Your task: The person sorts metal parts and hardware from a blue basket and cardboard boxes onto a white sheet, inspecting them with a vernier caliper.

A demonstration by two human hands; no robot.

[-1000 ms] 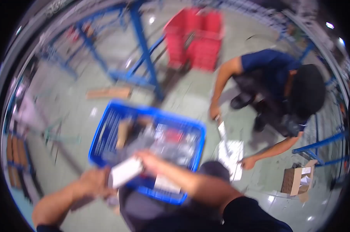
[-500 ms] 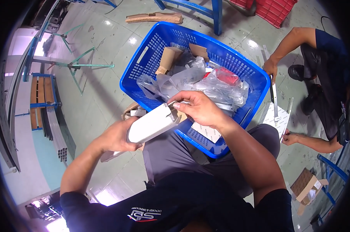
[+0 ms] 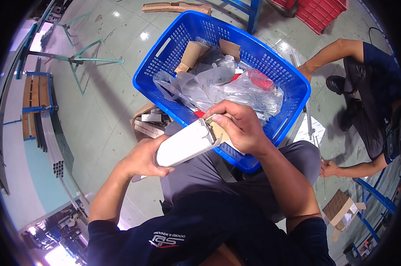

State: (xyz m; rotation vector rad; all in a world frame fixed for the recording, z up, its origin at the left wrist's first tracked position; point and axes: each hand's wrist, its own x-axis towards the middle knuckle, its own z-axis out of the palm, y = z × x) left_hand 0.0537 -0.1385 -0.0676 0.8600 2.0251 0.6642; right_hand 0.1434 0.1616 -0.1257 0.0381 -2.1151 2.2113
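A long white box [image 3: 182, 147] is tilted across my lap, its far right end open with a brown inner flap and something grey showing inside. My left hand [image 3: 144, 158] is wrapped round its near left end, thumb below. My right hand [image 3: 239, 126] pinches the edge at the open end between thumb and bent fingers. Just beyond stands a blue perforated basket [image 3: 285, 126] holding clear plastic bags [image 3: 209, 84], a red packet [image 3: 259, 80] and brown cardboard pieces [image 3: 192, 55].
Left of the basket sits an open cardboard box [image 3: 140, 126] of parts. At the right a co-worker's arm [image 3: 338, 52] reaches over long metal strips. A red crate [image 3: 322, 15], green stand [image 3: 78, 60] and bundled metal profiles [image 3: 54, 153] surround the tiled floor.
The white box has shifted slightly right, with both hands keeping hold. My right fingers have curled tighter at its open end. The whole view has shifted a little.
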